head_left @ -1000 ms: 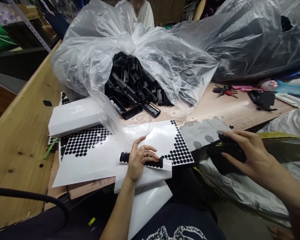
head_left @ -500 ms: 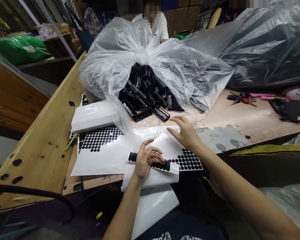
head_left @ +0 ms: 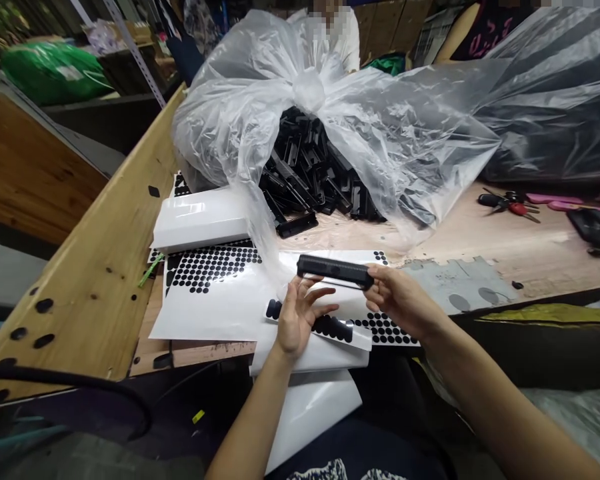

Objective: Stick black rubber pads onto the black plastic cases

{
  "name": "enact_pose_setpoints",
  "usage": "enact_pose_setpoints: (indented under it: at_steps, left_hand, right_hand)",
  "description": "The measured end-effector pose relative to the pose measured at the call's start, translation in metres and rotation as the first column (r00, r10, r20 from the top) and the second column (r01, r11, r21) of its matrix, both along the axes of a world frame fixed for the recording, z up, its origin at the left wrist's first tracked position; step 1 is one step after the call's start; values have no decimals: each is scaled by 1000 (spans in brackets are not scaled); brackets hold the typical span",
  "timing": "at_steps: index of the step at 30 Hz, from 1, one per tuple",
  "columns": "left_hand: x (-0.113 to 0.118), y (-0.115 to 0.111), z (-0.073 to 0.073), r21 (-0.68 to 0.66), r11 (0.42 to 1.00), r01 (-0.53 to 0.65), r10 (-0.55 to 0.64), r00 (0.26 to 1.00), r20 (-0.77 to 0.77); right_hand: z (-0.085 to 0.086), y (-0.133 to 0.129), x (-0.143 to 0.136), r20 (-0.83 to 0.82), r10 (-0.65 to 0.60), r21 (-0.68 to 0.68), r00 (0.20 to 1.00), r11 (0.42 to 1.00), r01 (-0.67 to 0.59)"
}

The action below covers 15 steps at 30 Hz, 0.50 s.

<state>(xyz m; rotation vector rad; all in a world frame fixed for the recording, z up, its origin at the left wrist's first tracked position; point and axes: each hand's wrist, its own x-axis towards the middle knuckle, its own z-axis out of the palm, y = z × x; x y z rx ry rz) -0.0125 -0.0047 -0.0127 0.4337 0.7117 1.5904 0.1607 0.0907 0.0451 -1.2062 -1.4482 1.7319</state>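
Note:
My right hand pinches the right end of a long black plastic part, held level above the white sheets. Just below its left end is my left hand, palm up with fingers apart; whether its fingertips touch the part is unclear. Under the left hand lies a curled white strip with black round stickers. A larger white sheet with rows of black dots spreads beneath. Behind it, many similar black parts spill from a clear plastic bag.
A folded white sheet and a green strip lie at left beside the wooden board. Keys and pink scissors are at right. A person in white is behind the bag.
My right hand has taken a black part from the pile's front and brought it nearer. My left hand's fingers have spread beneath it. The view has shifted slightly.

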Motion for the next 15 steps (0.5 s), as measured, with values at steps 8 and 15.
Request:
enact_pose_setpoints:
  at_steps: [8,15]
  left_hand:
    - [1,-7,1,8,1000,7,-6,998,-66]
    - [4,-3,1,-36,999,5,-9,994,-112]
  right_hand:
    - [4,-47,-5,-78,238,-318,968,915,-251]
    - [-5,37,45,803,-347,517,485,811,-276]
